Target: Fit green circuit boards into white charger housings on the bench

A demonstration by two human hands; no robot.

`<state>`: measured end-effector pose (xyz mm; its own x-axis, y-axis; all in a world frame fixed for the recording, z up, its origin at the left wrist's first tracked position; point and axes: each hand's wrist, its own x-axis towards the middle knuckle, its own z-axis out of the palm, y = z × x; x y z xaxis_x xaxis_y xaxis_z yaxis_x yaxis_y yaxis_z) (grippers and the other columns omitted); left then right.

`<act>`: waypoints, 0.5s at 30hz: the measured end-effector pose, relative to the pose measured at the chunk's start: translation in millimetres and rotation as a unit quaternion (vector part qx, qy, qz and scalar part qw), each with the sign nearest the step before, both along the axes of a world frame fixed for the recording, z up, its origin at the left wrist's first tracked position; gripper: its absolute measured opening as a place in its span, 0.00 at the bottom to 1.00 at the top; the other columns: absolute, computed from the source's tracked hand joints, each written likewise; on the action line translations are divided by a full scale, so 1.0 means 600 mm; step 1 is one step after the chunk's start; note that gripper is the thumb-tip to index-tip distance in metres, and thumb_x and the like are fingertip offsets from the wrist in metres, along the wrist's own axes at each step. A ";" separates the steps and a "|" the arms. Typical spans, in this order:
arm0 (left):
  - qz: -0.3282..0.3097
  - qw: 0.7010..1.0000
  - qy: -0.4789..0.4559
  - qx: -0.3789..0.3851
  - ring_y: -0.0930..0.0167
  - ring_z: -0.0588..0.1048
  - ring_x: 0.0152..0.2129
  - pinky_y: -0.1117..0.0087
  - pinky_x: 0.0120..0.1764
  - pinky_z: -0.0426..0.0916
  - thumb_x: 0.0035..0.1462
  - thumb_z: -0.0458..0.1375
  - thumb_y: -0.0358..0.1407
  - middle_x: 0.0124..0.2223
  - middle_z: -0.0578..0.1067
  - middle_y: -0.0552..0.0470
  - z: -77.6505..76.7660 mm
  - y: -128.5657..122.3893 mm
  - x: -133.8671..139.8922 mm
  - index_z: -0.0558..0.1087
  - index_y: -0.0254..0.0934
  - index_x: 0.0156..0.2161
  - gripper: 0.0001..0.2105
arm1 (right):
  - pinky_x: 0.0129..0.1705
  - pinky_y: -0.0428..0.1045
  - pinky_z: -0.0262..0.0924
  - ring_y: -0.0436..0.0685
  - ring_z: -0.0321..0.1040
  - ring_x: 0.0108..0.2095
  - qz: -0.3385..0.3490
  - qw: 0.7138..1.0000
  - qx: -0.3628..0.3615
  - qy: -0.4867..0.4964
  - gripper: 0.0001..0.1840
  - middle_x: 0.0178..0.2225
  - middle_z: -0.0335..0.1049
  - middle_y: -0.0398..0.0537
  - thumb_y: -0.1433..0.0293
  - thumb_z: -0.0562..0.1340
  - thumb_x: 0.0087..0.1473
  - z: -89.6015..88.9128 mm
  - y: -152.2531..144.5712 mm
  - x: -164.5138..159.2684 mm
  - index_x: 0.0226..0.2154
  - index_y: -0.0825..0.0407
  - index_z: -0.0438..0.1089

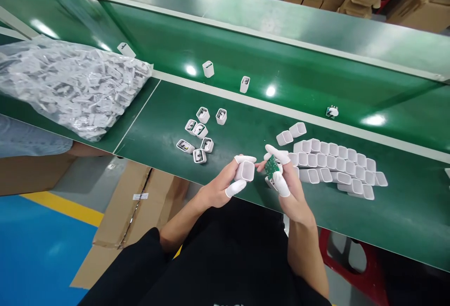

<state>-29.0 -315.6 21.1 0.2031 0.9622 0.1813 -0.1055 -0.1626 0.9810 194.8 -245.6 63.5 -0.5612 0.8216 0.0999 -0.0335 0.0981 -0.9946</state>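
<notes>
My left hand (225, 182), with white finger cots on thumb and fingertip, grips a white plastic housing (247, 171) whose open end faces up toward me. Close beside it, my right hand (290, 182) pinches a green circuit board (272, 167) between cot-covered fingers. The board and the housing are apart. Partly hidden under the right hand is another white housing (270, 183). Right of that hand, rows of white housings (330, 161) with open ends stand packed together. To the left, several housings with parts inside (200, 130) sit in a loose group.
A large clear bag of white parts (70, 83) lies at the left. Behind a pale strip are two housings (208, 69) and a small circuit board (332, 111). Another person's arm (89, 149) rests at the left edge. Below are cardboard boxes (140, 203) and a red stool (362, 268).
</notes>
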 end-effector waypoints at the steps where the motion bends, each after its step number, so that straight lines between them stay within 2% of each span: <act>1: 0.001 1.000 0.003 0.009 0.62 0.74 0.45 0.58 0.49 0.73 0.76 0.57 0.54 0.55 0.72 0.43 -0.001 0.001 0.002 0.64 0.44 0.73 0.29 | 0.62 0.64 0.76 0.62 0.78 0.55 -0.017 1.000 0.016 0.016 0.29 0.50 0.76 0.49 0.57 0.61 0.78 0.002 -0.001 0.000 0.76 0.33 0.65; 6: 0.007 0.998 0.031 0.059 0.63 0.72 0.41 0.59 0.45 0.73 0.75 0.56 0.54 0.50 0.71 0.45 -0.004 0.006 0.006 0.65 0.43 0.73 0.29 | 0.50 0.60 0.84 0.63 0.84 0.51 -0.073 0.989 0.061 0.117 0.27 0.53 0.83 0.50 0.65 0.74 0.68 0.009 -0.008 -0.012 0.66 0.36 0.77; 10: 0.012 0.992 0.047 0.117 0.67 0.70 0.36 0.62 0.40 0.72 0.75 0.57 0.51 0.49 0.70 0.46 0.002 0.013 0.009 0.65 0.43 0.73 0.28 | 0.52 0.64 0.87 0.66 0.86 0.51 -0.069 0.980 0.080 0.167 0.27 0.51 0.87 0.50 0.62 0.79 0.61 0.010 -0.017 -0.023 0.61 0.38 0.81; 15: 0.037 0.971 0.051 0.231 0.64 0.71 0.38 0.57 0.44 0.74 0.75 0.58 0.48 0.51 0.74 0.43 0.009 0.024 0.019 0.65 0.41 0.73 0.27 | 0.55 0.65 0.88 0.70 0.86 0.57 -0.059 0.980 0.088 0.167 0.32 0.53 0.88 0.51 0.68 0.82 0.56 0.002 -0.027 -0.027 0.62 0.39 0.82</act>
<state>-17.6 -301.4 26.4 0.1757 0.7962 0.5790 0.0177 -0.5906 0.8068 178.7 -261.9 64.5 -0.3748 0.8319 0.4091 -0.3333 0.2909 -0.8968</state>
